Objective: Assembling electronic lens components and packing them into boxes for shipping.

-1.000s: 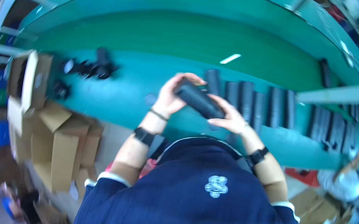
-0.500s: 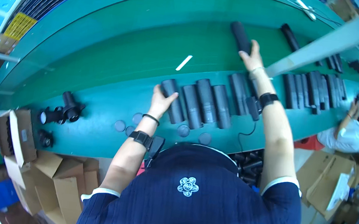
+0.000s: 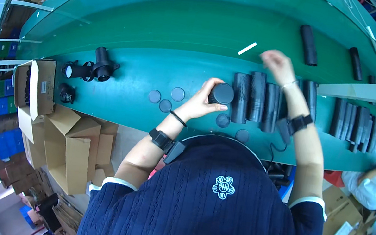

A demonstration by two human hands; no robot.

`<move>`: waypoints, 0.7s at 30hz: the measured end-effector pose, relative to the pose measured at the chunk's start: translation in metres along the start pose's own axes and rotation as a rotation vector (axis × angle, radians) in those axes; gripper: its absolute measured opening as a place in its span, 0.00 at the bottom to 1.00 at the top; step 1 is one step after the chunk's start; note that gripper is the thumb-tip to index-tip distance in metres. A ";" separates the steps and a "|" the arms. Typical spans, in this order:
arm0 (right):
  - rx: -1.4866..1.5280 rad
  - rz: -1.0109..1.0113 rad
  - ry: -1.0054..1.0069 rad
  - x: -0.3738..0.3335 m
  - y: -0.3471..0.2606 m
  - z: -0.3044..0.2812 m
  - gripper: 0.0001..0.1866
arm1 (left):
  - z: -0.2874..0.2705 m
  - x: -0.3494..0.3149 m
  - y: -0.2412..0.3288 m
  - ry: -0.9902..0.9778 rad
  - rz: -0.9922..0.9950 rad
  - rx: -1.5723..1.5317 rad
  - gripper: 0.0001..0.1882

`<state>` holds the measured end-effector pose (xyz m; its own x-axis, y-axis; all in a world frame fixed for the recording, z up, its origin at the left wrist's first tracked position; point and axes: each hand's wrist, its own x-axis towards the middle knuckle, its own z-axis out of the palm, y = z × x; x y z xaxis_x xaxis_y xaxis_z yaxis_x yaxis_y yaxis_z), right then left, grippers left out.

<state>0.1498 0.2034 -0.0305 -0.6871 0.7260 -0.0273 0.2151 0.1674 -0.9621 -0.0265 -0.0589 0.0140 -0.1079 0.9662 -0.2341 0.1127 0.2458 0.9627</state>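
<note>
My left hand point(image 3: 201, 101) is wrapped round a black ribbed cylinder point(image 3: 222, 94), whose round end faces up. To its right, several black cylinders point(image 3: 256, 96) lie side by side on the green bench. My right hand point(image 3: 277, 66) is over the far side of the bench, fingers apart and a little blurred, with nothing seen in it. Beyond it, a black cylinder point(image 3: 308, 45) rests by itself on the darker green strip. Flat round dark discs point(image 3: 178, 94) lie left of my left hand, with two more nearer my body, one being a dark disc point(image 3: 242, 135).
Black fittings point(image 3: 102, 66) and an open carton point(image 3: 41, 88) are at the bench's left end. More black cylinders point(image 3: 359, 126) line up on the right, past a pale metal post point(image 3: 362, 92). A co-worker point(image 3: 365, 185) sits at far right. Empty cardboard boxes point(image 3: 71, 153) stand below left.
My right hand has let go of the cylinder on the far strip and drawn back from it. My left hand has raised a cylinder from the row and tipped its end up. The view has shifted.
</note>
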 end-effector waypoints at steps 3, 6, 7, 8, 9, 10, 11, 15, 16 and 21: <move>0.406 0.264 -0.479 -0.059 -0.068 0.061 0.15 | -0.003 -0.001 0.012 -0.058 0.147 0.167 0.41; 0.473 0.233 -0.371 -0.083 -0.064 0.083 0.17 | 0.003 -0.008 0.010 0.027 0.150 -0.023 0.38; 0.482 0.230 -0.359 -0.087 -0.063 0.086 0.18 | 0.005 -0.010 0.008 0.024 0.156 -0.024 0.38; 0.495 0.250 -0.372 -0.089 -0.066 0.088 0.18 | 0.009 -0.013 0.001 0.069 0.195 0.005 0.35; 0.495 0.269 -0.360 -0.095 -0.074 0.085 0.18 | 0.017 -0.011 -0.001 0.093 0.251 0.025 0.33; 0.458 0.242 -0.362 -0.099 -0.083 0.089 0.20 | 0.016 -0.015 -0.003 0.106 0.213 -0.013 0.30; 0.501 0.274 -0.384 -0.100 -0.083 0.093 0.21 | 0.015 -0.013 -0.004 0.101 0.185 -0.059 0.28; 0.585 0.290 -0.467 -0.091 -0.057 0.110 0.18 | 0.014 -0.019 -0.001 0.158 0.116 -0.093 0.26; 0.529 0.265 -0.462 -0.091 -0.078 0.103 0.18 | 0.010 -0.022 0.004 0.167 0.132 -0.080 0.27; 0.398 0.063 -0.247 -0.087 -0.086 0.120 0.14 | 0.002 -0.019 0.002 0.215 0.082 -0.075 0.26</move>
<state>0.1077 0.0457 0.0220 -0.8363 0.5379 -0.1061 0.0118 -0.1759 -0.9843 -0.0226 -0.0770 0.0201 -0.3104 0.9420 -0.1280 0.0571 0.1529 0.9866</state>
